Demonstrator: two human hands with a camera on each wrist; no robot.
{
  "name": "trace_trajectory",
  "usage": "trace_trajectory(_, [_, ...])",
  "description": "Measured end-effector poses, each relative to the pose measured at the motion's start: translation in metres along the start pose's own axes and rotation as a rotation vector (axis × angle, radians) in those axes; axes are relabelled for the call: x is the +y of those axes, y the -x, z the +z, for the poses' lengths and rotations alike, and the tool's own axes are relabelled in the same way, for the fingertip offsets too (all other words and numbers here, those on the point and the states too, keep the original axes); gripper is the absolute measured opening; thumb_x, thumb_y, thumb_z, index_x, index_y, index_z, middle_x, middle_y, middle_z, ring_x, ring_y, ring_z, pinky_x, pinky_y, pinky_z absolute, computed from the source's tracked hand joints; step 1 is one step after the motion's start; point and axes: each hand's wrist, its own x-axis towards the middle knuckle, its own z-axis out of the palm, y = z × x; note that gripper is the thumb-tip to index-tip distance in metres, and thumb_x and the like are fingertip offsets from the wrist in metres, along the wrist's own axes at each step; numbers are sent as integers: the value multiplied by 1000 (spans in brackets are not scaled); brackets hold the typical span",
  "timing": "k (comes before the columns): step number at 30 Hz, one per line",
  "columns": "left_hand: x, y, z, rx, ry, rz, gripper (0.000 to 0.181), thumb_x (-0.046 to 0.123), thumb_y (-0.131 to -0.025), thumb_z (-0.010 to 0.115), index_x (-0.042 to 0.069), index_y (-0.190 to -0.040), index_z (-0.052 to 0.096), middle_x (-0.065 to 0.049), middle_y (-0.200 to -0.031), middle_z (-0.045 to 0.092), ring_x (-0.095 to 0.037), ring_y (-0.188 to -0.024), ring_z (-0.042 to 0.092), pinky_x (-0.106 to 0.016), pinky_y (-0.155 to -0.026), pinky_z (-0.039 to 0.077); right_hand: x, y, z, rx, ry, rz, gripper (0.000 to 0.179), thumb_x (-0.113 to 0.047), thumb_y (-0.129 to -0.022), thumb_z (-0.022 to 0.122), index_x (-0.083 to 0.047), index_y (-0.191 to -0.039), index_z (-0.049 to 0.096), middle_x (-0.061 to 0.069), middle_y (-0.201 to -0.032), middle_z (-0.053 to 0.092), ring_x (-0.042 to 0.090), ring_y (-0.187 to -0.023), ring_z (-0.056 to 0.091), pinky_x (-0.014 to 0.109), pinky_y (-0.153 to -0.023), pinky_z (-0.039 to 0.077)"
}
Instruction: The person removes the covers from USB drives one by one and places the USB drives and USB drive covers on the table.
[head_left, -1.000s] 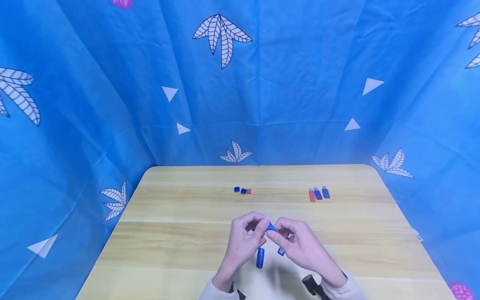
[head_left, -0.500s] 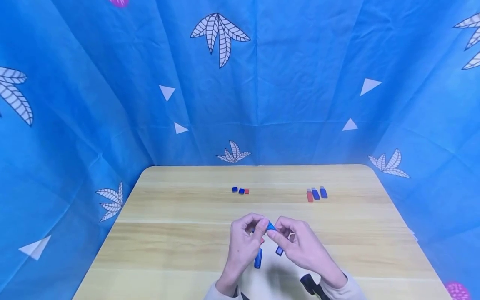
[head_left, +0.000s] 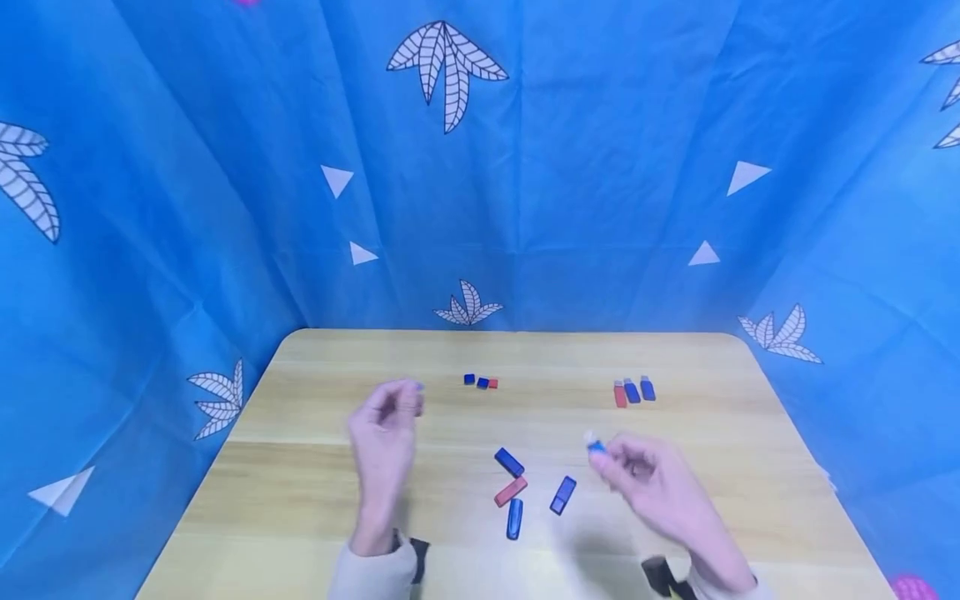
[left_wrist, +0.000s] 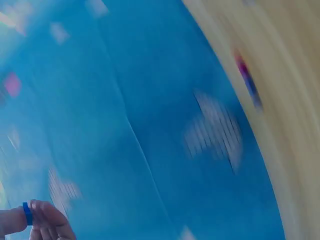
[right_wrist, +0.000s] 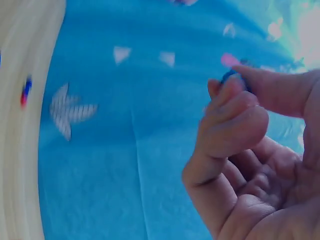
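Observation:
In the head view my left hand [head_left: 384, 442] is raised over the left part of the table. Its thumb and fingertips pinch a small blue cap [left_wrist: 28, 214], clearest in the left wrist view. My right hand [head_left: 663, 483] holds a blue USB flash drive [head_left: 597, 447] between thumb and fingers, its pale connector end pointing away from the hand. Between the hands lie a red flash drive [head_left: 511, 492] and several blue ones, among them one blue flash drive [head_left: 562, 496] nearest my right hand. No connectors show on these.
Two blue caps [head_left: 483, 383] and a red cap [head_left: 492, 383] lie at the back middle of the wooden table [head_left: 337, 358]. At the back right, one red [head_left: 620, 394] and two blue flash drives [head_left: 648, 388] lie with connectors bare. A blue curtain [head_left: 600, 167] surrounds the table.
Both hands were together on one blue flash drive. They have parted, the left moving left with the cap and the right moving right with the uncapped drive. Flash drives beneath are now uncovered.

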Motion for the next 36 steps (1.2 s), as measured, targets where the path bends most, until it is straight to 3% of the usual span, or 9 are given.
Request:
trace_trajectory(4, [-1, 12, 9, -142, -31, -22, 19, 18, -96, 70, -1, -100, 73, -12, -88, 74, -15, -78, 71, -22, -77, 61, 6, -25, -12, 155, 23, 147, 32, -44, -92, 72, -12, -94, 72, 1, -75, 68, 13, -66, 62, 27, -58, 52])
trace_trajectory(10, [-10, 14, 1, -93, -32, -82, 16, 19, -91, 77, 4, -96, 77, -14, -84, 77, -14, -72, 74, -24, -72, 62, 27, -48, -27, 263, -23, 238, 48, -53, -84, 79, -7, -95, 75, -5, -68, 69, 15, -61, 63, 27, -52, 51])
trace_trajectory(13, [-11, 16, -4, -82, -36, -118, 16, 18, -91, 77, 5, -99, 77, -11, -82, 77, -13, -71, 74, -24, -71, 62, 41, -59, -32, 268, -24, 235, 43, -42, -91, 75, -1, -103, 74, -3, -74, 73, 11, -62, 64, 27, -57, 55])
trace_trajectory(17, [-12, 20, -5, -111, -46, -143, 17, 19, -92, 75, 6, -103, 75, -12, -83, 77, -16, -74, 75, -25, -73, 62, 57, -73, -39, 251, 19, 227, 35, -25, -100, 64, 6, -116, 68, 14, -92, 78, 8, -68, 65, 26, -63, 57])
trace_trajectory(20, [-14, 22, -4, -142, -65, -153, 17, 17, -93, 75, 7, -106, 74, -14, -86, 76, -15, -76, 74, -24, -74, 62, 66, -83, -42, 243, 31, 246, 35, -22, -102, 61, 7, -120, 65, 23, -104, 76, 9, -71, 66, 26, -64, 57])
trace_trajectory(26, [-20, 28, 1, -203, -88, -145, 20, 9, -94, 72, 1, -112, 71, -18, -90, 73, -12, -79, 71, -20, -77, 60, 84, -98, -42, 253, 28, 317, 37, -25, -101, 62, 7, -119, 64, 22, -102, 76, 14, -75, 67, 25, -62, 56])
trace_trajectory(31, [-25, 34, 5, -244, -100, -141, 17, 8, -95, 70, 5, -112, 71, -16, -90, 73, -8, -79, 69, -20, -78, 60, 98, -110, -36, 233, 18, 387, 37, -26, -100, 63, 6, -118, 64, 26, -108, 72, 16, -78, 66, 27, -60, 54])
trace_trajectory(35, [-30, 39, 9, -311, -99, -148, 17, 12, -97, 68, 7, -113, 71, -15, -91, 74, -11, -81, 70, -22, -79, 60, 111, -121, -27, 232, 53, 397, 30, -21, -97, 65, 7, -106, 69, 34, -136, 59, 21, -73, 57, 29, -57, 47])
trace_trajectory(36, [-30, 40, 10, -320, -101, -151, 17, 13, -97, 68, 7, -113, 71, -14, -90, 74, -12, -81, 71, -22, -79, 60, 114, -124, -24, 227, 72, 392, 27, -19, -95, 66, 7, -100, 70, 35, -143, 53, 26, -80, 61, 29, -56, 46])
